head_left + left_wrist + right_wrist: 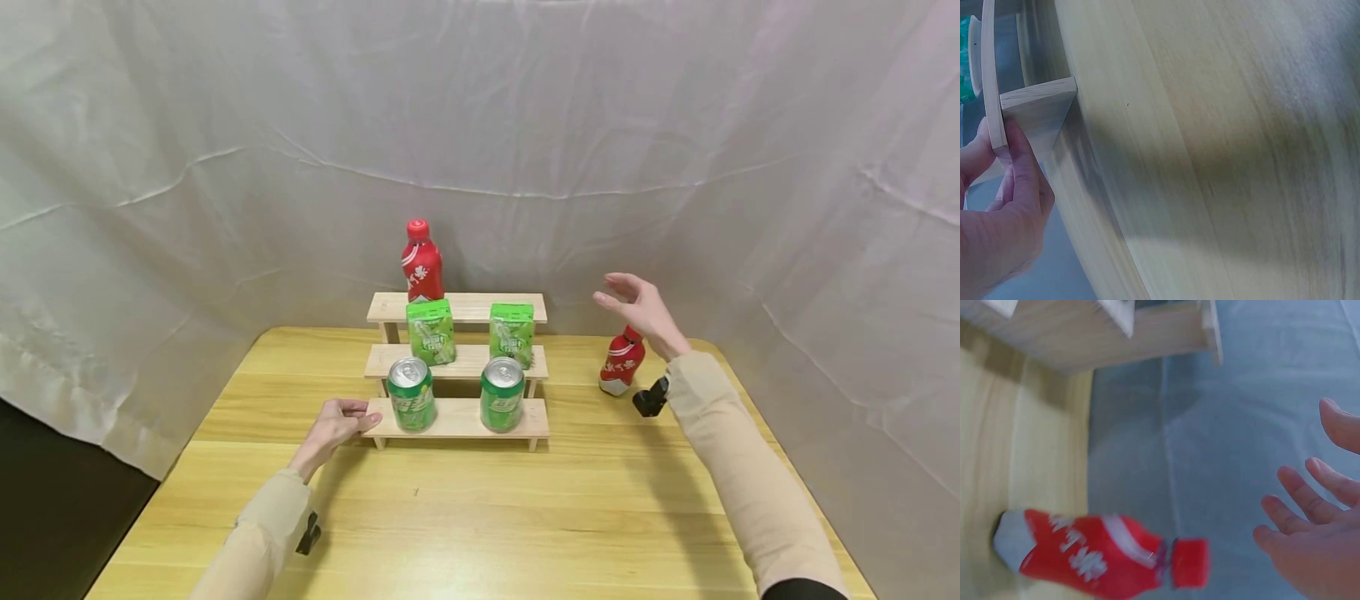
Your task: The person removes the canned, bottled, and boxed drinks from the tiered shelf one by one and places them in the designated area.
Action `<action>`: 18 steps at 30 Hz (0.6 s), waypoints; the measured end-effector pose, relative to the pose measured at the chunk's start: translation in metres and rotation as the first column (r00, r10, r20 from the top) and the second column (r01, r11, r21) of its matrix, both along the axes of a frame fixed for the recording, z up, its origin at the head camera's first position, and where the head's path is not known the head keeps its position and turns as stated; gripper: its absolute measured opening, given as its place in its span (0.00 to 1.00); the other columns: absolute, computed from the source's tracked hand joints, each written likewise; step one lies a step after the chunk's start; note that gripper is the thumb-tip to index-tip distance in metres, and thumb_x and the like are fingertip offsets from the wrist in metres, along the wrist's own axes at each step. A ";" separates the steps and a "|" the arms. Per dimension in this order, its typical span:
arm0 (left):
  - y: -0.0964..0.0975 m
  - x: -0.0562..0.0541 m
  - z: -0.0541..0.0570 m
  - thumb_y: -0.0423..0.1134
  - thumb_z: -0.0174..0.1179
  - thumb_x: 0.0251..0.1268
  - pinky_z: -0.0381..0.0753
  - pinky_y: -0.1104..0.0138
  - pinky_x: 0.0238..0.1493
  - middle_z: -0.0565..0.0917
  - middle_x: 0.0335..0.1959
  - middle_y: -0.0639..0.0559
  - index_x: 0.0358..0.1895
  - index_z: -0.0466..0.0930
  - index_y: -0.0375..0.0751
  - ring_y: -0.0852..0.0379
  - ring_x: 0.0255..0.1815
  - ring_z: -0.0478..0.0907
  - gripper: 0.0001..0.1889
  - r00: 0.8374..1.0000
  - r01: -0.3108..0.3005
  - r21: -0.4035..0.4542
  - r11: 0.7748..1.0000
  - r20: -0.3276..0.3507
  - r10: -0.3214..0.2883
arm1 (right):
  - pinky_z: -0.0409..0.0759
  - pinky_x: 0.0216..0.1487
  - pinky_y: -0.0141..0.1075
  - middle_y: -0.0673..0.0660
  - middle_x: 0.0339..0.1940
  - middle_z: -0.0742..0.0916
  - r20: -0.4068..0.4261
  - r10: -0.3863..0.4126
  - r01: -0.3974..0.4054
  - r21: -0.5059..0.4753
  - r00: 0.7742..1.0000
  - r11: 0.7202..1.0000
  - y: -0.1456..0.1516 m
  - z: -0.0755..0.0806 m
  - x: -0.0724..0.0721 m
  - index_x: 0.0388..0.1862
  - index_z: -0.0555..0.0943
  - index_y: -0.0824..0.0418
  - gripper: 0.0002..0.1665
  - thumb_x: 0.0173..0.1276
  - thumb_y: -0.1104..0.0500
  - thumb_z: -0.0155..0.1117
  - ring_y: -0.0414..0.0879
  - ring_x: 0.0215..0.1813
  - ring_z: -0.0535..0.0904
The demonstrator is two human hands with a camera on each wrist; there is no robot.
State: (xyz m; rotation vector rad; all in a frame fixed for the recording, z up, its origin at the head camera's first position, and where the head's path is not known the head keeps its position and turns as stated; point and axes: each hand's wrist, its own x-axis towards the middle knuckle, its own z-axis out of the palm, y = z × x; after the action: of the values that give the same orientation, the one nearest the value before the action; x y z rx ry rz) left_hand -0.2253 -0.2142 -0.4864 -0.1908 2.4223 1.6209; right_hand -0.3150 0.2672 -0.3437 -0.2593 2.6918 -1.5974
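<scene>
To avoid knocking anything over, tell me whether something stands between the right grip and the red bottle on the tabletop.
Nothing visible: in the right wrist view, only open space separates the right grip and the red bottle.

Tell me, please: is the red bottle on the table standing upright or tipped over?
Upright. The red bottle stands with its white base on the wooden table and its red cap uppermost.

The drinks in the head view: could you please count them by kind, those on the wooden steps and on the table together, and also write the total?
Red bottles: 2
Green drink boxes: 2
Green cans: 2
Total: 6 drinks
</scene>
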 end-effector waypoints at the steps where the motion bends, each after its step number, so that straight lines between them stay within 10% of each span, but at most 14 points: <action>1: 0.000 0.000 0.000 0.35 0.64 0.68 0.87 0.64 0.48 0.78 0.58 0.23 0.63 0.68 0.16 0.55 0.43 0.82 0.28 1.000 0.000 0.002 1.000 0.000 0.000 | 0.60 0.80 0.56 0.70 0.78 0.66 -0.004 0.008 -0.008 -0.005 1.000 1.000 -0.003 0.003 -0.001 0.78 0.59 0.69 0.41 0.75 0.53 0.62 0.65 0.80 0.60; 18: 0.000 0.000 0.000 0.35 0.65 0.67 0.87 0.67 0.45 0.79 0.57 0.24 0.63 0.68 0.16 0.58 0.41 0.82 0.29 1.000 -0.003 0.000 1.000 0.007 0.003 | 0.64 0.79 0.52 0.68 0.76 0.72 -0.047 0.129 -0.128 0.034 0.990 0.991 -0.066 0.041 -0.015 0.75 0.64 0.70 0.37 0.74 0.55 0.62 0.61 0.77 0.66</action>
State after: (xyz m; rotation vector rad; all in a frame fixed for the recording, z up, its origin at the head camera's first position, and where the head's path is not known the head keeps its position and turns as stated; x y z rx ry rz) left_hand -0.2252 -0.2140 -0.4866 -0.2003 2.4174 1.6194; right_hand -0.3305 0.2008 -0.3024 -0.4676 2.6707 -1.5334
